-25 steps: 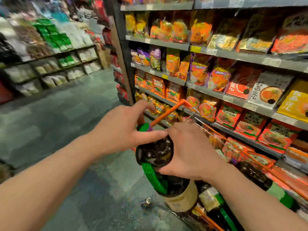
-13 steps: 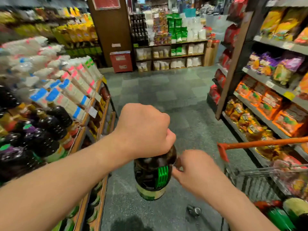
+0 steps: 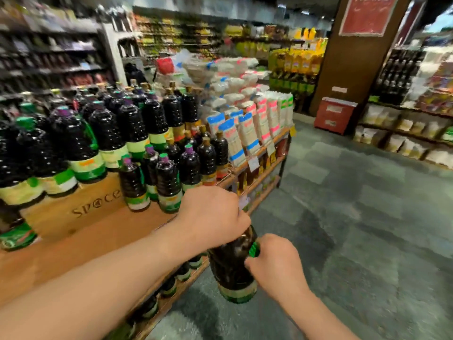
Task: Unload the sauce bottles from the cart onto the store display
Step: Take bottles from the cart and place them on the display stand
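The sauce bottle hangs upright over the aisle floor, just off the front edge of the display surface. The left hand is clamped over its top and the right hand grips its green side handle. The bare wood beside the standing bottles lies up and to the left, nearer the left hand.

Glossy dark plastic sauce bottle – paper-like label; matt wooden display top – smooth grain
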The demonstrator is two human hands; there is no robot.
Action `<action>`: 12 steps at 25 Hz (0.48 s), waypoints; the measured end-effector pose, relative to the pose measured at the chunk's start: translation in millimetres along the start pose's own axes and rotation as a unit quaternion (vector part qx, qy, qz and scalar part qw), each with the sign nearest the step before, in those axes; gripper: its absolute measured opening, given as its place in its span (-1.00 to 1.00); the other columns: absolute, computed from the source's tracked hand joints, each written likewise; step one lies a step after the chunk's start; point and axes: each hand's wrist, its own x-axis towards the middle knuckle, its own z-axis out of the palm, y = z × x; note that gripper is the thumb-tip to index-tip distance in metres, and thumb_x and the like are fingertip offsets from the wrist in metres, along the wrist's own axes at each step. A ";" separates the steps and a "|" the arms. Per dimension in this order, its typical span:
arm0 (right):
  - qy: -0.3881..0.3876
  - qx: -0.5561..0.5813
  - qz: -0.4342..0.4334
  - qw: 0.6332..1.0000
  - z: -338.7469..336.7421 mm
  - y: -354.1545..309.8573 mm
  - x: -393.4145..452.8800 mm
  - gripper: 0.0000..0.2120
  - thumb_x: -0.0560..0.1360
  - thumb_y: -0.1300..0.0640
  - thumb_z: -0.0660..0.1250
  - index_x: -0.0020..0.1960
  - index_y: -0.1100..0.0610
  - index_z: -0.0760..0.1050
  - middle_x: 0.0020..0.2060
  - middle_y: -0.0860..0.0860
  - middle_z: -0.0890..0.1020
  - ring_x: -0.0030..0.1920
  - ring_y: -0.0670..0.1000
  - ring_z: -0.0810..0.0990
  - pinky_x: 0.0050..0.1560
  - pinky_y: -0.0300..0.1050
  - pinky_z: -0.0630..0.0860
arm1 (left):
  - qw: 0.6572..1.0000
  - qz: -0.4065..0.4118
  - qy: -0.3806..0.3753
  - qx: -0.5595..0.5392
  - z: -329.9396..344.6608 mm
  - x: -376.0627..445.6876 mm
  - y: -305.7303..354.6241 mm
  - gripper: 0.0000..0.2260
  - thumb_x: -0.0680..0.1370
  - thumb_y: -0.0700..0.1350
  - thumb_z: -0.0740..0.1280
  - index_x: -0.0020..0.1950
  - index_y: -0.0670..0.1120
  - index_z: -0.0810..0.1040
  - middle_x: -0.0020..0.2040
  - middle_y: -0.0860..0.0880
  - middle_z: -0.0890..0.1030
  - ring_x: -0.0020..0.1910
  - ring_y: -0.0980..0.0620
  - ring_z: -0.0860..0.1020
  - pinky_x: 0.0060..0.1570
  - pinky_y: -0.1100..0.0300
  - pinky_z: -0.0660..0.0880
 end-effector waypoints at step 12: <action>-0.067 -0.019 -0.320 0.945 86.4 -86.9 125.5 -0.71 0.15 0.09 0.50 -0.46 0.07 0.37 -0.44 -0.03 0.41 -0.36 0.05 0.50 -0.45 -0.22 0.22 | 0.979 -0.131 -0.138 -0.075 56.7 -42.8 -153.4 -0.49 0.42 0.48 0.09 -0.14 0.02 0.27 -0.31 0.04 0.37 -0.25 -0.05 0.40 -0.26 0.04 0.34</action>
